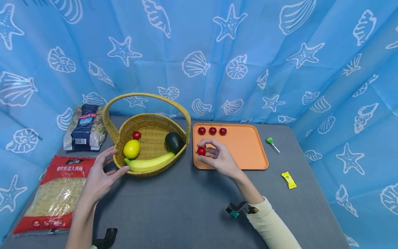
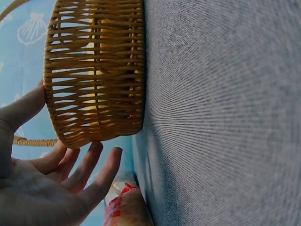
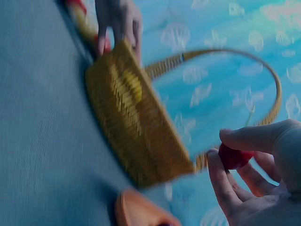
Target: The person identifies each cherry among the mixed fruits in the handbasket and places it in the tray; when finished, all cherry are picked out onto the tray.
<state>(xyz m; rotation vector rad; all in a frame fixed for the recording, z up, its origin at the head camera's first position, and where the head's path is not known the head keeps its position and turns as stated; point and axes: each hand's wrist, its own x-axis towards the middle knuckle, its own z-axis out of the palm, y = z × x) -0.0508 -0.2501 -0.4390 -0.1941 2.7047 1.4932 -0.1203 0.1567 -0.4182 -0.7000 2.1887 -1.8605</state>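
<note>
The right hand [image 1: 220, 157] pinched one cherry [image 1: 201, 151], stem jutting past the thumb, above an orange tray [image 1: 245, 148] bearing three more cherries [image 1: 212, 131]. The left hand [image 1: 101, 180] gripped a basket [image 1: 147, 121], longest side to side, holding one lemon [image 1: 131, 149], banana [image 1: 150, 164], avocado [image 1: 174, 142] and red fruit [image 1: 136, 135].

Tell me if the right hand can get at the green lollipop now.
Not just yet, I think: the right hand's grip pinches a cherry. Otherwise the way looks free: the lollipop lies uncovered on the table, right of the orange tray.

Head view looks forward and down; closer, tilted wrist views share the basket [image 1: 152, 136]
</note>
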